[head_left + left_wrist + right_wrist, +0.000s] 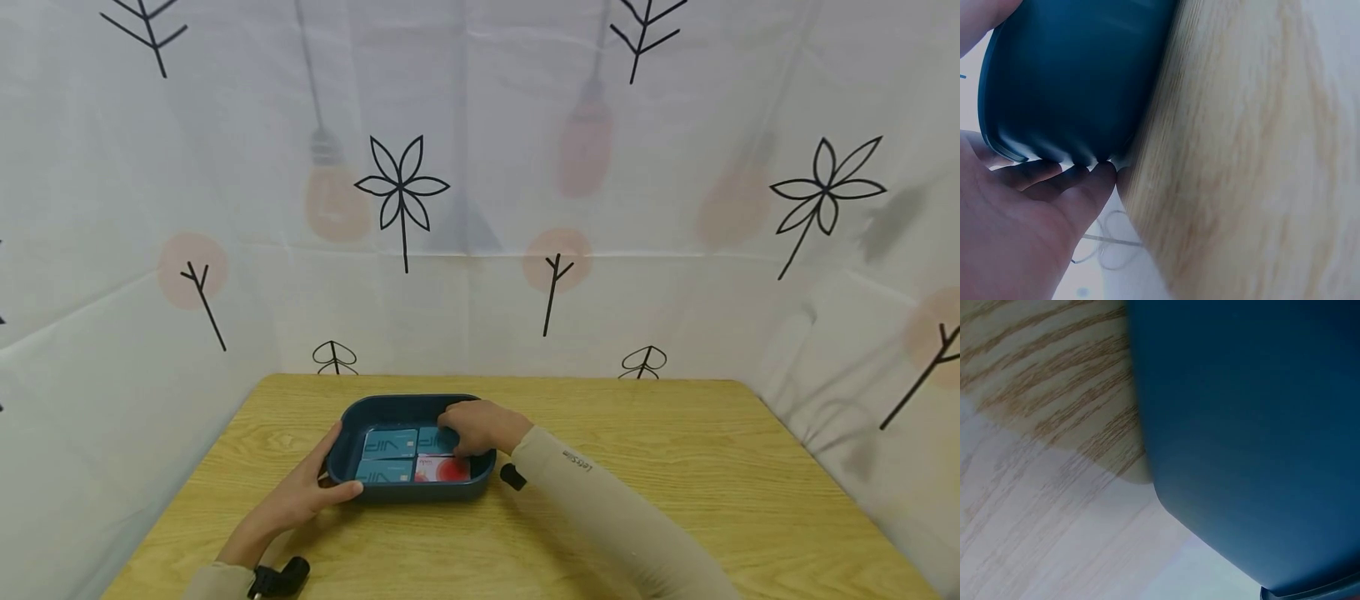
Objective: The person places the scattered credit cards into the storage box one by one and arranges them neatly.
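A dark blue tray [411, 493] with rounded corners sits on the wooden table. Inside lie two rows of cards: a blue card [389, 443] at back left, another blue card [383, 472] at front left, a white card with a red round print [442, 469] at front right, and a blue card [431, 439] at back right, partly covered. My left hand [303, 487] grips the tray's left end, thumb at the front corner; in the left wrist view its fingertips [1107, 172] press the outer wall. My right hand [480, 427] reaches over the right rim, its curled fingers at the back right card; their grip is hidden.
The wooden table [645, 450] extends on both sides of the tray. Behind and beside it hangs a white printed curtain [480, 317]. A black wrist device [281, 577] is at the left wrist, another black device [513, 477] beneath the right one.
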A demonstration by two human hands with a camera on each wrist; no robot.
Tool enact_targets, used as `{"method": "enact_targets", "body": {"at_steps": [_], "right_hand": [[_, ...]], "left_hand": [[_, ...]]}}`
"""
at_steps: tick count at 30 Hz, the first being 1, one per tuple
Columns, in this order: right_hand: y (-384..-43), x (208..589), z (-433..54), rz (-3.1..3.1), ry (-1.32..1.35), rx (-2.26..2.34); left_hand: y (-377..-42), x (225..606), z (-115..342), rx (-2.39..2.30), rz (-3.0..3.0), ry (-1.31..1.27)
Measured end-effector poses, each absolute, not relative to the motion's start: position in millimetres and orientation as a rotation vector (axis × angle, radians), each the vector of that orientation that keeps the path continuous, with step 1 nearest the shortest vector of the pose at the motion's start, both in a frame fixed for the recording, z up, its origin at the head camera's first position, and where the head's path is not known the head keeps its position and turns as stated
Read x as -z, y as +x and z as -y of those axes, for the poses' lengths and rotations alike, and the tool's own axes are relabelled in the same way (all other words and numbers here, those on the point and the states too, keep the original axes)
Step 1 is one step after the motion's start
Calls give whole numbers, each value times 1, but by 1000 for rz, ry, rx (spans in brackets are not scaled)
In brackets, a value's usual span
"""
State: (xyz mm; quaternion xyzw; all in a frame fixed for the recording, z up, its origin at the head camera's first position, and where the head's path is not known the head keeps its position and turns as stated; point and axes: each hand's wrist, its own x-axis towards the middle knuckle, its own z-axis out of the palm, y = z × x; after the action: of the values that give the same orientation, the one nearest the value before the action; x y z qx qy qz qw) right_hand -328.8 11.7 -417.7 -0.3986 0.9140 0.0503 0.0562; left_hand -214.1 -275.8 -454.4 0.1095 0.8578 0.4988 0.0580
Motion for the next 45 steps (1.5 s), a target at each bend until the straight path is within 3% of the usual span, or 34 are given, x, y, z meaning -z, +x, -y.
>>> {"method": "enact_targets", "body": {"at_steps": [26,45], "right_hand": [[-329,407,-25,-2751,-1266,118],[-297,385,-86,-2908,-1367,251]], "left_hand": [[-217,449,275,-1488,-2631,355],[-217,453,275,-1476,-2643,347]]}}
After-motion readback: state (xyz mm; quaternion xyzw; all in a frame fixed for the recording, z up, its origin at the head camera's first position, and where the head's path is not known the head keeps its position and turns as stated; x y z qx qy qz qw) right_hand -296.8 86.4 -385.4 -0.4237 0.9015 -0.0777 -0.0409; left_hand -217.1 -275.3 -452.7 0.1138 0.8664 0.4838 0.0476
